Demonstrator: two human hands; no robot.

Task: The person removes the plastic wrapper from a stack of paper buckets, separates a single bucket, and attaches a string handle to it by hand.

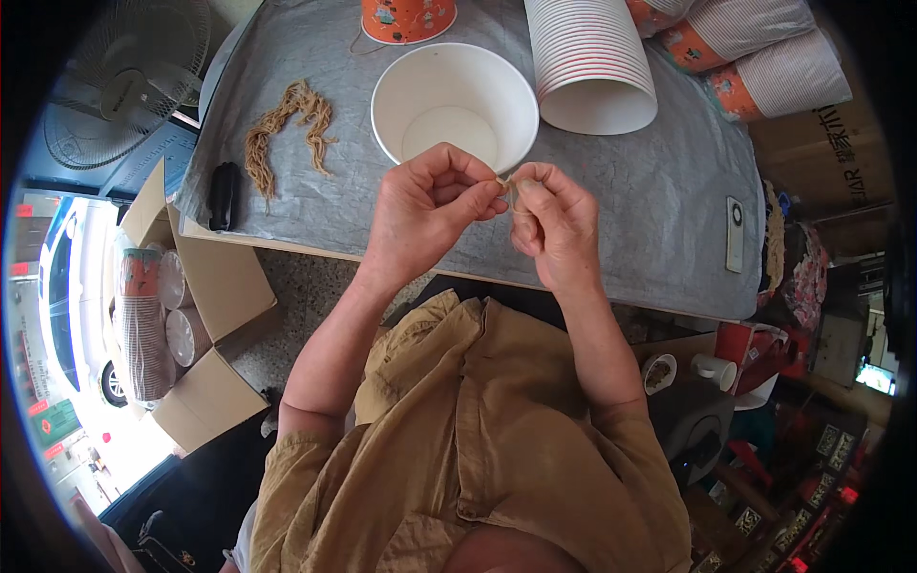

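Note:
My left hand and my right hand meet over the near part of the table, fingertips almost touching. Both are closed in a pinch on a thin tan twine, mostly hidden by the fingers. Just beyond them stands a wide white paper bucket, its open mouth facing up and its bottom visible inside. Left of the bucket lies a loose bundle of tan twine strands. An orange printed bucket is partly in view at the far edge, with a thin strand beside it.
A stack of nested white buckets lies at the far right, beside wrapped printed bucket stacks. On the grey-covered table are a black object and a phone-like slab. A carton holding bucket stacks stands left; a fan is behind.

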